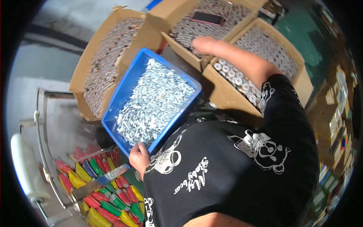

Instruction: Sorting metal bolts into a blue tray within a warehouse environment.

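Observation:
A blue plastic bin (176,119), tilted in view, holds a heap of small grey-white metal pieces (155,98), too small to name. My left hand (140,158) is closed on the bin's near corner, thumb over the rim. My right arm stretches forward across a cardboard box. My right hand (204,45) is down at the near edge of the far middle cardboard box (185,51), among small round silvery pieces (183,32). Its fingers are curled, and what they hold, if anything, is hidden. A dark phone with a reddish edge (207,18) lies on those pieces.
Another cardboard box (77,81) of small pieces stands at left, and one with white-topped cylinders (238,80) at right. Red, yellow and green packets (113,200) lie low at left, near a metal bar (102,181) and a white roll (27,168). Cartons (327,123) line the right.

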`<action>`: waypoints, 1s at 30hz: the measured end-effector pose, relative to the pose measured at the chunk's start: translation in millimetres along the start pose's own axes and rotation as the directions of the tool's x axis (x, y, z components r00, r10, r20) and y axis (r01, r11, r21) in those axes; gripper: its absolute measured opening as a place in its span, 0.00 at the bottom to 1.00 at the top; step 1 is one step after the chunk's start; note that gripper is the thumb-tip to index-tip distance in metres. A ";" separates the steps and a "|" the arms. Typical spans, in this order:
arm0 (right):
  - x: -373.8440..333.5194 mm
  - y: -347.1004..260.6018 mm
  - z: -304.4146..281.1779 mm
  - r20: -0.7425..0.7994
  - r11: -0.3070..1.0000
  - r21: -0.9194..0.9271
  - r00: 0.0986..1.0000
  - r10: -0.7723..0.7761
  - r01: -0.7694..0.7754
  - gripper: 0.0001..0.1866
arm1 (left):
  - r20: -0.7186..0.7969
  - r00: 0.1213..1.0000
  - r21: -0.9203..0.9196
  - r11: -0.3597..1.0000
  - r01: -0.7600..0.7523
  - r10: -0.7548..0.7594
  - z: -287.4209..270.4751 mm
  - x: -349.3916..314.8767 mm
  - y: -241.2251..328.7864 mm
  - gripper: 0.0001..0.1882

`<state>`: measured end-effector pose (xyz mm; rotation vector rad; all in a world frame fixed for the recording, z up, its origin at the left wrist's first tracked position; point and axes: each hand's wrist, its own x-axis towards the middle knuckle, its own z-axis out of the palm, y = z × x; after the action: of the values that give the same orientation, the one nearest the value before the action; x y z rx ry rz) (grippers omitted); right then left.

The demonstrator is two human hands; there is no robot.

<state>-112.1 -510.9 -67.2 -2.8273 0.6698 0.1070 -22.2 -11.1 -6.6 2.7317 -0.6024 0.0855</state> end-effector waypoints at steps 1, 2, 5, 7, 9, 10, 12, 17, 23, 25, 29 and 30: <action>3.2 -4.3 2.5 0.141 0.974 -0.221 0.990 -0.017 0.048 0.12 | -0.002 1.000 -0.003 1.000 0.008 -0.008 -1.6 0.1 9.6 0.16; 18.8 0.2 17.5 0.271 0.973 -0.228 0.962 0.022 0.042 0.13 | -0.006 1.000 -0.006 1.000 -0.005 0.005 -3.4 -0.2 14.9 0.16; 12.5 0.2 10.6 0.330 0.981 -0.078 0.933 -0.145 0.180 0.15 | -0.035 0.997 -0.024 0.997 -0.074 0.073 -4.1 0.9 8.7 0.16; 12.7 26.1 32.2 0.248 0.986 -0.132 0.966 -0.065 0.100 0.14 | -0.099 0.989 -0.071 0.991 -0.116 0.109 -5.0 2.2 13.7 0.15; 12.4 27.1 31.1 0.148 0.988 -0.149 0.989 -0.009 0.031 0.15 | -0.160 0.977 -0.047 0.987 -0.153 0.143 -6.7 1.5 10.8 0.16; 11.0 23.2 23.4 0.157 0.991 -0.119 0.987 -0.035 0.054 0.17 | -0.159 0.977 -0.049 0.988 -0.149 0.140 -7.8 1.7 9.4 0.16; 4.9 31.7 14.0 0.093 0.988 -0.015 0.984 -0.155 0.157 0.16 | -0.171 0.978 -0.067 0.989 -0.133 0.120 -10.0 -2.3 7.8 0.16; 10.7 30.6 -76.3 0.287 0.241 0.940 0.942 -0.171 -0.243 0.20 | -0.198 0.966 -0.080 0.979 -0.186 0.167 -10.6 0.8 1.5 0.15; 141.6 -218.1 -143.1 -0.274 0.725 0.378 0.818 -0.506 0.575 0.19 | -0.230 0.953 -0.101 0.969 -0.224 0.196 -4.7 3.0 -1.1 0.13; 188.6 -289.1 -127.1 -0.244 0.817 0.043 0.799 -0.550 0.576 0.18 | -0.172 0.973 -0.148 0.972 -0.180 0.154 -4.3 1.6 -1.6 0.14; 227.7 -352.4 -102.0 -0.072 0.890 -0.295 0.920 -0.384 0.348 0.17 | -0.203 0.962 -0.183 0.958 -0.222 0.184 -5.2 -0.7 -4.8 0.14; 249.1 -339.9 -87.9 -0.176 0.899 -0.282 0.903 -0.391 0.334 0.19 | -0.225 0.949 -0.164 0.951 -0.262 0.222 -6.6 1.4 -3.8 0.14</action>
<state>264.8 -345.1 58.1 -3.1814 0.1580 -0.2215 -19.2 -6.2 -1.4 2.4128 -0.8382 0.3445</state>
